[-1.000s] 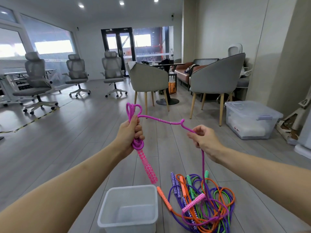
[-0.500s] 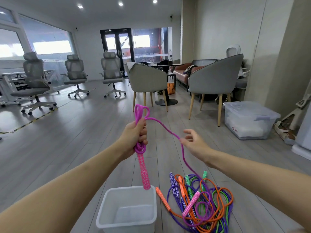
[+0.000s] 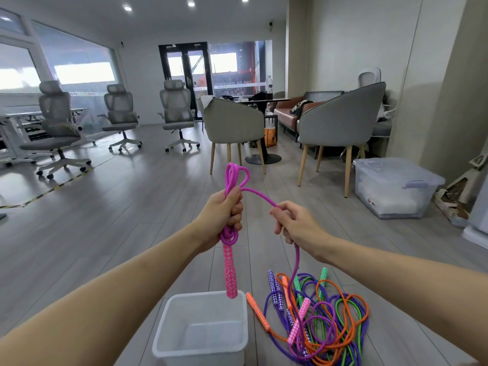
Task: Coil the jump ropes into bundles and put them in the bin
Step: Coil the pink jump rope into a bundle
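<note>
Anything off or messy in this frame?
Only the floor pile: orange, purple and green ropes lie tangled right of the bin, which holds no bundle yet. The pink rope runs between both hands, its second handle still in the tangle. No damage visible.

This is an office with a lounge corner. Three grey mesh swivel chairs (image 3: 177, 112) on castors stand at the left and centre beside a white desk (image 3: 15, 122) along large windows (image 3: 79, 72). At centre right, upholstered armchairs (image 3: 340, 125) surround a dark round table (image 3: 261, 101), with a brown sofa (image 3: 287, 112) behind. Recessed ceiling lights (image 3: 191, 3) shine above the grey plank floor (image 3: 118, 207), and black-framed glass doors (image 3: 184, 72) close the far wall.
</note>
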Demonstrator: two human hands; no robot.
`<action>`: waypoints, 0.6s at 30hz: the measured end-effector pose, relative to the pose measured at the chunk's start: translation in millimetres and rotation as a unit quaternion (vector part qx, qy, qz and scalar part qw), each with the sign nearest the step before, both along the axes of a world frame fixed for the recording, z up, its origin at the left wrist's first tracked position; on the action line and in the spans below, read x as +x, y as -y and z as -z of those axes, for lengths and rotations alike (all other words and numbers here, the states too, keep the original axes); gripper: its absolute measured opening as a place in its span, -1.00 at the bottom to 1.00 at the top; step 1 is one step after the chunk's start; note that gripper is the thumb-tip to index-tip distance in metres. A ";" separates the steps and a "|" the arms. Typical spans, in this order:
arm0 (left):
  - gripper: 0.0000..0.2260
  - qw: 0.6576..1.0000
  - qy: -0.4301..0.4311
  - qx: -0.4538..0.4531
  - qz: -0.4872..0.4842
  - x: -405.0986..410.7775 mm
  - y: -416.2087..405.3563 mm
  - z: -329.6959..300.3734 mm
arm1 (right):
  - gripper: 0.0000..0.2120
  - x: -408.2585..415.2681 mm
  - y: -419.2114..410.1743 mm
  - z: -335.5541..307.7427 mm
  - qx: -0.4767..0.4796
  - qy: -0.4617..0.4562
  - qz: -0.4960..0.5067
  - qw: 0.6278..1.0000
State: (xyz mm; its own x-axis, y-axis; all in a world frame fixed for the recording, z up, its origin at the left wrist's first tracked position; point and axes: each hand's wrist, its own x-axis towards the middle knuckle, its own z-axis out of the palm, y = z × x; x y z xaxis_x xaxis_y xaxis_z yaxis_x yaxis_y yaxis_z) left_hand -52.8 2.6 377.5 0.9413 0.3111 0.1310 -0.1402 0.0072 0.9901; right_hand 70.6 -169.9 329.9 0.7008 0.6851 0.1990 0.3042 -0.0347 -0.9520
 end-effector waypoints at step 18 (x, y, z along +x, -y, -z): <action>-0.75 0.999 0.027 -0.039 -0.019 -0.1 5.9 -7.0 | -0.88 -13.7 -6.8 0.9 0.004 -0.013 0.044 0.999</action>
